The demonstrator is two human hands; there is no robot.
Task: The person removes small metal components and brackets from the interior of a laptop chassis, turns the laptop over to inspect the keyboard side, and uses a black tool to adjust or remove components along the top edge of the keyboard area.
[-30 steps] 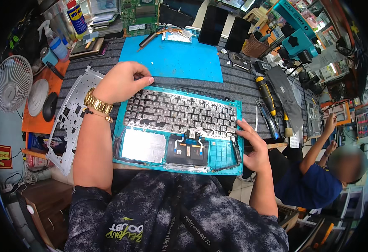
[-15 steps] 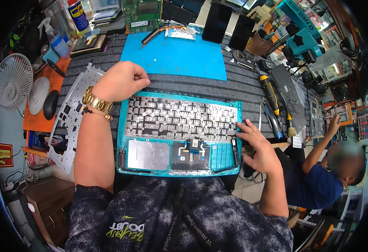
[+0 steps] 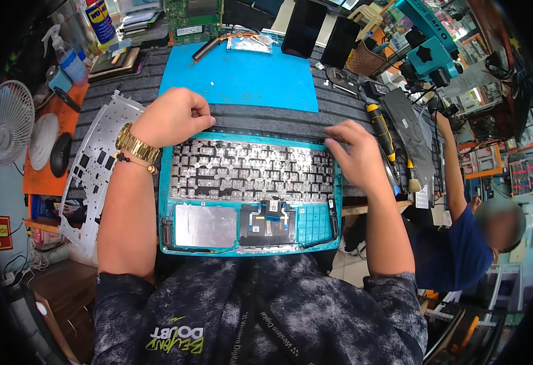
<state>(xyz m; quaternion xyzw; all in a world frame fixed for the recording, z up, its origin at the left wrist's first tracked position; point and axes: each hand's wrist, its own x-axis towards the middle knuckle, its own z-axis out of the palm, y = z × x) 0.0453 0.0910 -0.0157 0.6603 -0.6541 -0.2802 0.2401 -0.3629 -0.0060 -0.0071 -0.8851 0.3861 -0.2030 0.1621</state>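
- A teal plastic laptop case (image 3: 313, 226), rectangular with rounded corners, lies at the near edge of the desk, between a person's two bare hands.
- Set in it, a keyboard back (image 3: 254, 173) of shiny, bumpy silver and black; below, a smooth silver plate (image 3: 205, 225) beside a dark touchpad back (image 3: 268, 226) with white ribbon cables.
- The left hand (image 3: 178, 118), above a gold-coloured metal watch (image 3: 137, 143), hovers by the case's far left corner, fingers curled, thumb close to forefinger; whether they pinch something small, one cannot tell.
- The right hand (image 3: 356, 152) is at the far right corner, fingers loosely bent, thumb held apart.
- The left forearm partly hides a thin metal sheet (image 3: 96, 170) riddled with holes.
- Ribbed grey cloth (image 3: 266, 120) covers the desk under a flat blue mat (image 3: 242, 76).
- To the right: a yellow-and-black screwdriver (image 3: 381, 131), a bristle brush (image 3: 413, 179) and a limp black sheet (image 3: 407, 131).
- Beyond, a co-worker (image 3: 455, 249) in navy reaches up.
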